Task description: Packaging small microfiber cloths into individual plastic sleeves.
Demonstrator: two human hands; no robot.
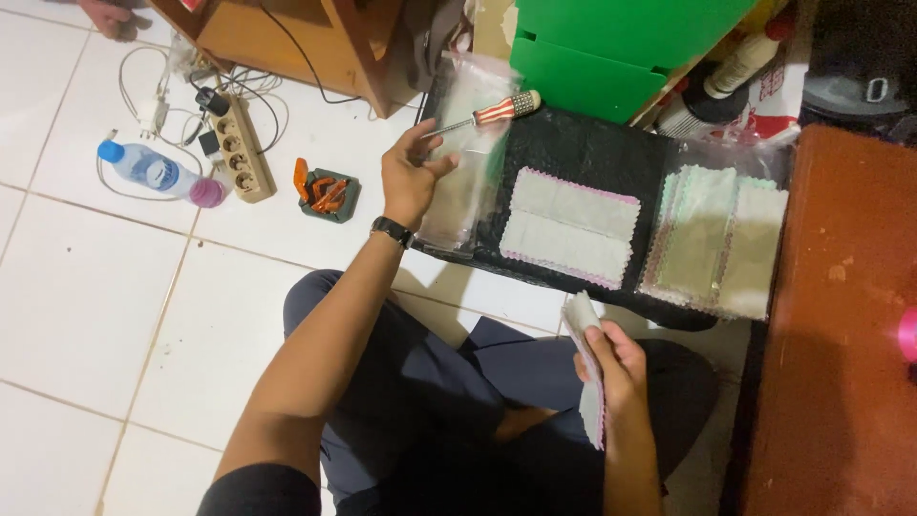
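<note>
Single head-worn camera looks steeply down, close over lap and floor.

On the white tiled floor (86, 315) a plastic water bottle (158, 174) with a blue cap lies on its side, just beside a beige power strip (237, 148) with plugs and white cables tangled around it. Near the strip sits a small dark green tray (329, 194) holding orange pieces. A wooden cabinet (306, 43) stands at the top, with a green box (611, 48) to its right. A red-and-white-handled screwdriver (492, 111) rests at the upper edge of a black mat (592, 153). A reddish-brown wooden surface (841, 334) fills the right side.
</note>
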